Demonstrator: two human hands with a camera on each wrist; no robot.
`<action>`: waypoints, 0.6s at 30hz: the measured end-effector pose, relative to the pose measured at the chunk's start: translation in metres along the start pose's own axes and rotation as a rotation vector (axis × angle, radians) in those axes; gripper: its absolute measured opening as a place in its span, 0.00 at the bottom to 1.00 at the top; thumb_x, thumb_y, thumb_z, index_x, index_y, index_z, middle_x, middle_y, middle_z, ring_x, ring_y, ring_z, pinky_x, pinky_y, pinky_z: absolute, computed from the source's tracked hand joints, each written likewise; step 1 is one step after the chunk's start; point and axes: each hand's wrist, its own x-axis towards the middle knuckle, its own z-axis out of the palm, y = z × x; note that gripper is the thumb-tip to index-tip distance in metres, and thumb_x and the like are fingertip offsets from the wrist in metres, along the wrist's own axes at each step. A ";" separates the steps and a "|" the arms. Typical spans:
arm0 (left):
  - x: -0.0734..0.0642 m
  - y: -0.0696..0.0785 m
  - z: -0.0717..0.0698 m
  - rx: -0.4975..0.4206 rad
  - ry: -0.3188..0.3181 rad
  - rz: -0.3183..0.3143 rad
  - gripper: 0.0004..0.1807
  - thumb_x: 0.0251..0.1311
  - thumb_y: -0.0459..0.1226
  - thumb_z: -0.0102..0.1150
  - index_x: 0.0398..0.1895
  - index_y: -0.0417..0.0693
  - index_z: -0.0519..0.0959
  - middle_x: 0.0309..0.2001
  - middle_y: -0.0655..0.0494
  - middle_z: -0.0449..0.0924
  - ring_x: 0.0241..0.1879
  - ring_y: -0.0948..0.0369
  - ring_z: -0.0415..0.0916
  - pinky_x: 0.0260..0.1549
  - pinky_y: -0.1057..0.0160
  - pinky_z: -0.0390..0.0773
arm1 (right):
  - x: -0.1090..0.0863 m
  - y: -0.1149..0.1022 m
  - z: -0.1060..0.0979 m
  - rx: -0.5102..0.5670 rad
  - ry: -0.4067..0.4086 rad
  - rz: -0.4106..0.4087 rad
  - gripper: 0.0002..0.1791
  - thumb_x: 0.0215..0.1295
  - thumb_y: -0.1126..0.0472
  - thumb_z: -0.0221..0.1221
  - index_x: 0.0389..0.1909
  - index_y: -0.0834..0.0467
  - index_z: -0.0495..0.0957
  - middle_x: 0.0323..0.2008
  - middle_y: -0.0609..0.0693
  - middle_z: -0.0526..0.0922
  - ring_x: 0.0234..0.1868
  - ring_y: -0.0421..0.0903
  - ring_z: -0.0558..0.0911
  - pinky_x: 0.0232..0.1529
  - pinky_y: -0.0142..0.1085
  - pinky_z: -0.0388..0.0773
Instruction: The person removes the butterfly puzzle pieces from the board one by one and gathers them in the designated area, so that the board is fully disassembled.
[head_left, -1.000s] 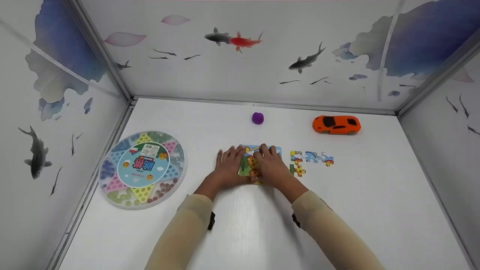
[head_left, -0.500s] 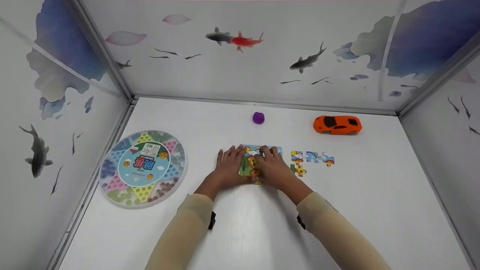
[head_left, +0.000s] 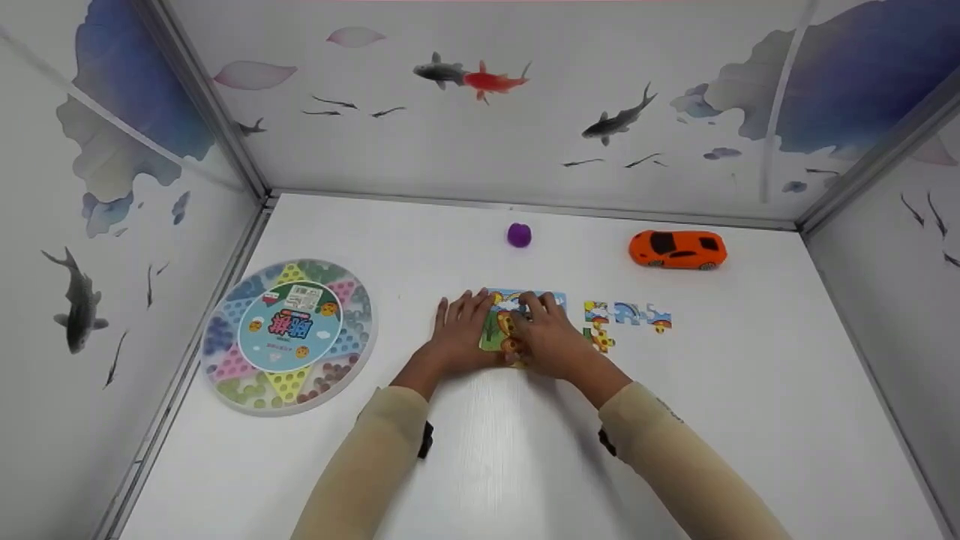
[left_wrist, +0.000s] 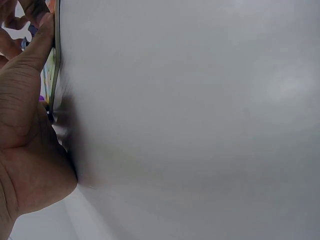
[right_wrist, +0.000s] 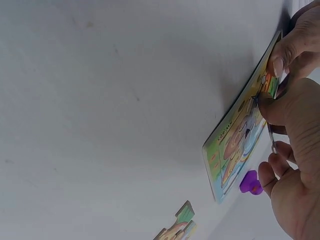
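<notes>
A small picture puzzle board (head_left: 491, 339) lies on the white table in the head view, partly covered by both hands. My left hand (head_left: 457, 337) rests along its left side with fingers extended, its thumb (left_wrist: 37, 47) on the near edge. Over the board's right half, my right hand (head_left: 559, 341) has its fingers bent. In the right wrist view it pinches a thin puzzle piece (right_wrist: 272, 139) between thumb and fingers, just at the board's surface. The picture on that piece is hidden.
Right of the board lie several loose puzzle pieces (head_left: 627, 313). A round Chinese checkers box (head_left: 291, 330) sits at the left. Towards the back wall are a small purple object (head_left: 519, 235) and an orange toy car (head_left: 678, 250).
My right wrist and forearm have swung slightly to the right, and the right fingers have shifted a little over the board. The left hand stays in place.
</notes>
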 end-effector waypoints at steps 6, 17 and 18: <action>-0.002 0.002 -0.002 -0.018 -0.007 -0.006 0.69 0.61 0.75 0.66 0.94 0.56 0.43 0.94 0.54 0.37 0.92 0.46 0.32 0.88 0.36 0.23 | 0.001 0.002 -0.002 0.025 -0.015 0.027 0.35 0.71 0.52 0.75 0.75 0.59 0.77 0.79 0.64 0.67 0.77 0.66 0.68 0.80 0.65 0.70; -0.001 0.002 -0.001 -0.004 0.003 -0.008 0.68 0.61 0.73 0.67 0.94 0.57 0.42 0.93 0.55 0.38 0.93 0.48 0.31 0.88 0.37 0.23 | -0.004 0.015 -0.008 0.065 0.018 0.057 0.24 0.75 0.49 0.71 0.61 0.61 0.83 0.75 0.59 0.74 0.73 0.61 0.74 0.77 0.65 0.74; -0.001 0.002 0.000 -0.006 0.006 -0.007 0.68 0.61 0.73 0.67 0.94 0.57 0.42 0.93 0.55 0.39 0.93 0.48 0.31 0.88 0.38 0.23 | -0.005 0.016 -0.008 0.066 0.023 0.060 0.23 0.75 0.48 0.71 0.59 0.60 0.83 0.74 0.58 0.74 0.72 0.60 0.75 0.77 0.64 0.75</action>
